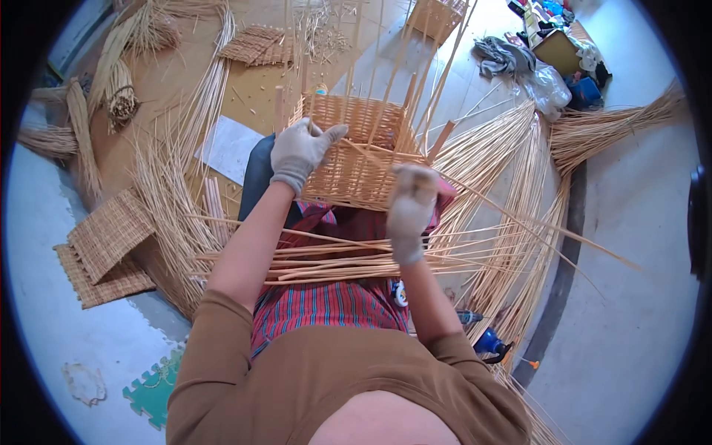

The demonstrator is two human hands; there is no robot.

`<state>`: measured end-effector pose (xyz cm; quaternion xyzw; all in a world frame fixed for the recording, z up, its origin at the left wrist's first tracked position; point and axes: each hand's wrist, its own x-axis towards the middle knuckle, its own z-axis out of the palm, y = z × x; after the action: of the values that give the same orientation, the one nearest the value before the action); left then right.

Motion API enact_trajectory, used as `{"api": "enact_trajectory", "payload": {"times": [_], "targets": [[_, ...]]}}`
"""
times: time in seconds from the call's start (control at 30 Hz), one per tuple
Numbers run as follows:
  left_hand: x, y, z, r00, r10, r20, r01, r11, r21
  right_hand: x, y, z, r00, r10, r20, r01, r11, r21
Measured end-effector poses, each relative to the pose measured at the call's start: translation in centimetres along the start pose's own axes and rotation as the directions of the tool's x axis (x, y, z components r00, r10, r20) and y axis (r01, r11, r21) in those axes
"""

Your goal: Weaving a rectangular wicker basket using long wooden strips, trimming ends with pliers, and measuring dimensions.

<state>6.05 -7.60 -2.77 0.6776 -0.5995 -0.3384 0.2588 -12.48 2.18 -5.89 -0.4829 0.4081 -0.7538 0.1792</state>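
A square wicker basket (360,176) with tall upright stakes and corner posts rests over my lap on red striped cloth (319,308). My left hand (300,152), in a pale glove, is closed on the basket's top left, thumb and fingers at a pale weaving strand (367,154) that crosses the woven side. My gloved right hand (411,204) is at the basket's right front, near that strand, its curled fingers smeared by motion; what they hold is unclear. Long strands trail out to the right. A row of loose rods (319,271) lies across my lap.
Cane bundles lie at upper left (122,100) and right (608,126); long strands (504,193) spread beside me. Woven mats (111,233), a green foam mat (152,393), a white board (226,148), a wooden box (434,18), plastic bags (549,89) and a blue bottle (489,341) surround me.
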Motion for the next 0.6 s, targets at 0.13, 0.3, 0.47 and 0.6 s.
{"api": "enact_trajectory", "payload": {"times": [0.13, 0.3, 0.47, 0.6], "targets": [[-1.3, 0.4, -0.8, 0.997, -0.023, 0.073, 0.048, 0.925, -0.376, 3.8, -1.6, -4.0, 0.757, 0.651, 0.053, -0.653, 0.754, 0.064], [-3.1, 5.6, 1.2, 0.887, 0.447, -0.117, -0.46, 0.832, -0.311, 4.9, -2.7, -7.0, 0.796, 0.567, -0.212, -0.505, 0.815, 0.282], [-0.7, 3.9, 6.0, 0.889, 0.238, 0.39, -0.184, 0.968, -0.169, 7.6, -0.4, -6.1, 0.93, 0.351, -0.105, -0.366, 0.873, -0.322], [-1.7, 3.9, 6.5, 0.937, 0.309, 0.161, -0.312, 0.95, -0.012, 15.7, -1.1, 3.3, 0.903, -0.225, 0.367, 0.43, 0.508, -0.746]]}}
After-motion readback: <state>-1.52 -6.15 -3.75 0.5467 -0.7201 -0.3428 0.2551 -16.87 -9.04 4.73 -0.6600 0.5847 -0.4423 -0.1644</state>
